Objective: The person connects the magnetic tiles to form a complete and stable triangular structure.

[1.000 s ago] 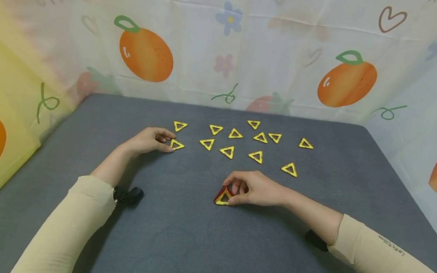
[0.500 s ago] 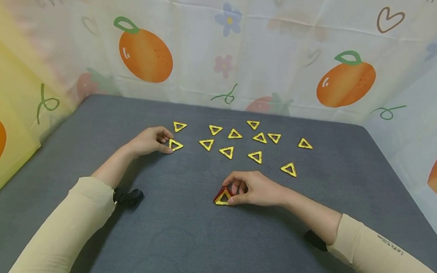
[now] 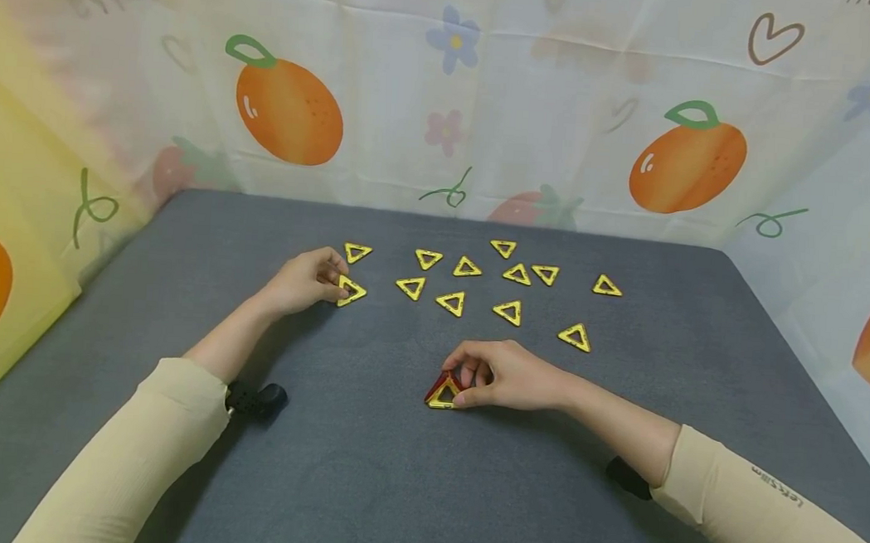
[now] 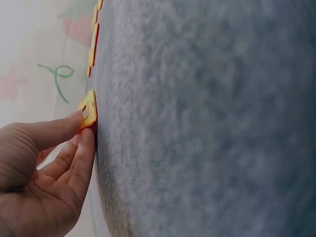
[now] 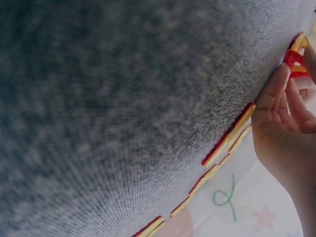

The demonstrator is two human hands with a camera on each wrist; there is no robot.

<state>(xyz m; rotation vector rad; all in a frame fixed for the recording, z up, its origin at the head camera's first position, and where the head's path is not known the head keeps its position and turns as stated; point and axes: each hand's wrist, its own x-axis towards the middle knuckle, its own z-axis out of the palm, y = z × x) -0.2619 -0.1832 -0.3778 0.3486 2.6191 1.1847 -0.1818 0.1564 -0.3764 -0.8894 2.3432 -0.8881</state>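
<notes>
At the left of the tile group, my left hand [image 3: 307, 282] pinches a yellow triangular magnetic tile [image 3: 354, 291] by its left corner. The thumb lies on the tile's face and a finger is at its red edge in the left wrist view. Nearer the middle of the table, my right hand [image 3: 507, 375] grips a small standing shape of joined red and yellow triangular tiles [image 3: 440, 403], with the thumb at its front and fingers at its top. Part of that shape is hidden behind the fingers.
Several yellow triangular tiles lie flat beyond the hands, among them one [image 3: 575, 337] nearest my right hand and one [image 3: 357, 253] just behind the left-hand tile. A grey cloth covers the table [image 3: 362, 483]. A printed curtain [image 3: 527, 103] hangs behind it.
My left thumb has moved onto the tile, and the left hand now pinches it, having shifted slightly right. The right hand and its joined tiles have stayed in place.
</notes>
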